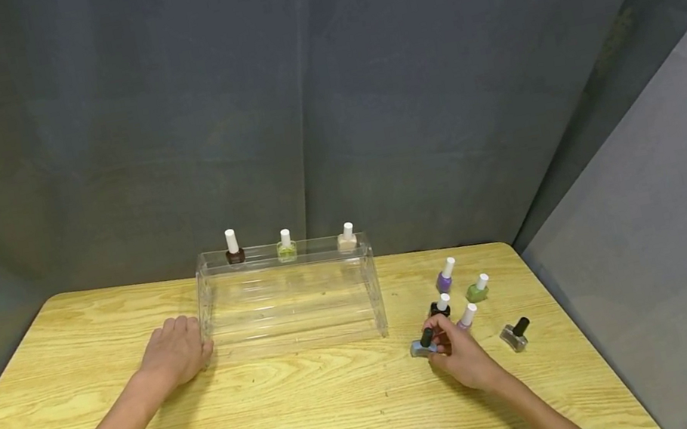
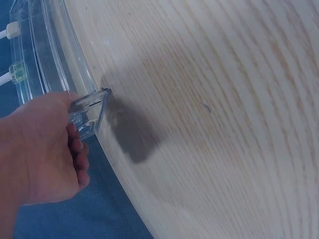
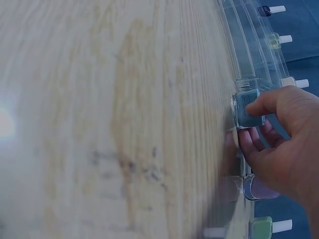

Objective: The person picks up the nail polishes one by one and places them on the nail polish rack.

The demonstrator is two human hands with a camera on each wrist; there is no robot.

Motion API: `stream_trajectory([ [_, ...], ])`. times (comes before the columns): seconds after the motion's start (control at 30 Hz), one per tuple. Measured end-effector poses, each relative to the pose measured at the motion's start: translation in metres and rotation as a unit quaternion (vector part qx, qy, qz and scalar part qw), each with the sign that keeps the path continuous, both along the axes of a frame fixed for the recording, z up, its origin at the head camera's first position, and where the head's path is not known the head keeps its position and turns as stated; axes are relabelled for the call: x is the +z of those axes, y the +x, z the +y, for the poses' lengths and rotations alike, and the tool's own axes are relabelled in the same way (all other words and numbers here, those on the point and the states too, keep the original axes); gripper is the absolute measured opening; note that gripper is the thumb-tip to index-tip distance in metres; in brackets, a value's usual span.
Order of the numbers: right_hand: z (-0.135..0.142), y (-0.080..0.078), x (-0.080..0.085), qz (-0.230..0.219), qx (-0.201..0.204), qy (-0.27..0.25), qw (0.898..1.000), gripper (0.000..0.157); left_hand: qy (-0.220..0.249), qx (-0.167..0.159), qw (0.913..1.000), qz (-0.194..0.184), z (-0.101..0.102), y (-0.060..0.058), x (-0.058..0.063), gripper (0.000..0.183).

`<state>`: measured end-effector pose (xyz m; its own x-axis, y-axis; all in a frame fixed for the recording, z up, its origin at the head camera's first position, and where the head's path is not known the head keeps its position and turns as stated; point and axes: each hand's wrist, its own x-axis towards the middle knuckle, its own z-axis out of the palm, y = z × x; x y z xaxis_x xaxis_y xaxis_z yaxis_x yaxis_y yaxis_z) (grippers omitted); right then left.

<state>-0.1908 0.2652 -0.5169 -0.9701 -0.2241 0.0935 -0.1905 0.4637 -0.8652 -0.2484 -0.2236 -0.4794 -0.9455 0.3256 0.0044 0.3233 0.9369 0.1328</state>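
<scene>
My left hand (image 1: 176,350) is at the left end of a clear acrylic display rack (image 1: 296,336). In the left wrist view, the thumb lies along its side panel (image 2: 88,102) and the fingers curl on the other side. Right of the rack, my right hand (image 1: 465,358) pinches a blue nail polish bottle (image 1: 421,348) with a black cap, low over the table. The right wrist view shows the thumb on the flat face of this blue bottle (image 3: 247,107). A black bottle (image 1: 440,309) and a lilac bottle (image 1: 468,317), both white-capped, stand close behind that hand.
Along the rack's top tier stand a dark bottle (image 1: 235,255), a yellow-green bottle (image 1: 286,252) and a beige bottle (image 1: 347,242). Farther right on the wooden table (image 1: 325,425) are purple (image 1: 444,283), green (image 1: 477,293) and black-capped clear (image 1: 514,339) bottles. A dark curtain (image 1: 195,118) hangs behind.
</scene>
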Motion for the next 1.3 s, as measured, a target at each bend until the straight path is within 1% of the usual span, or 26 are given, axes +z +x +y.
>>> stream_trajectory([
  [0.13, -0.001, 0.001, 0.001, 0.000, 0.005, -0.011, 1.000, 0.036, 0.003, 0.000, 1.0000, -0.001, 0.001, 0.001, 0.000, 0.028],
  [0.23, -0.002, 0.001, 0.003, 0.008, 0.011, -0.015, 1.000, 0.036, 0.005, 0.000, 1.0000, 0.001, 0.001, 0.001, 0.000, 0.028],
  [0.4, -0.007, -0.001, 0.011, 0.026, 0.021, -0.003, 0.999, 0.036, 0.006, 0.003, 1.0000, -0.001, 0.001, 0.001, 0.000, 0.028],
  [0.5, -0.011, -0.003, 0.018, 0.031, 0.028, 0.011, 0.999, 0.035, 0.004, 0.003, 1.0000, -0.003, 0.001, 0.001, 0.000, 0.028],
  [0.67, -0.021, -0.007, 0.033, 0.022, 0.038, 0.024, 0.999, 0.033, 0.005, 0.004, 0.9999, -0.008, 0.000, 0.000, 0.001, 0.028],
  [0.77, -0.029, -0.009, 0.043, 0.021, 0.040, 0.035, 0.998, 0.035, 0.005, 0.002, 0.9999, -0.009, 0.000, 0.000, 0.001, 0.028],
  [0.93, -0.043, -0.015, 0.057, 0.038, 0.047, 0.053, 0.997, 0.038, 0.001, 0.003, 1.0000, -0.002, 0.000, -0.001, 0.000, 0.028],
  [1.1, -0.056, -0.023, 0.065, 0.043, 0.051, 0.044, 0.997, 0.040, -0.004, 0.001, 0.9999, 0.010, 0.001, -0.001, -0.001, 0.030],
  [1.2, -0.066, -0.028, 0.071, 0.042, 0.052, 0.034, 0.997, 0.040, -0.004, 0.001, 1.0000, 0.008, 0.001, -0.002, -0.002, 0.030],
  [1.3, -0.078, -0.034, 0.077, 0.051, 0.057, 0.027, 0.997, 0.039, -0.004, 0.002, 1.0000, 0.004, 0.001, -0.002, -0.002, 0.031],
])
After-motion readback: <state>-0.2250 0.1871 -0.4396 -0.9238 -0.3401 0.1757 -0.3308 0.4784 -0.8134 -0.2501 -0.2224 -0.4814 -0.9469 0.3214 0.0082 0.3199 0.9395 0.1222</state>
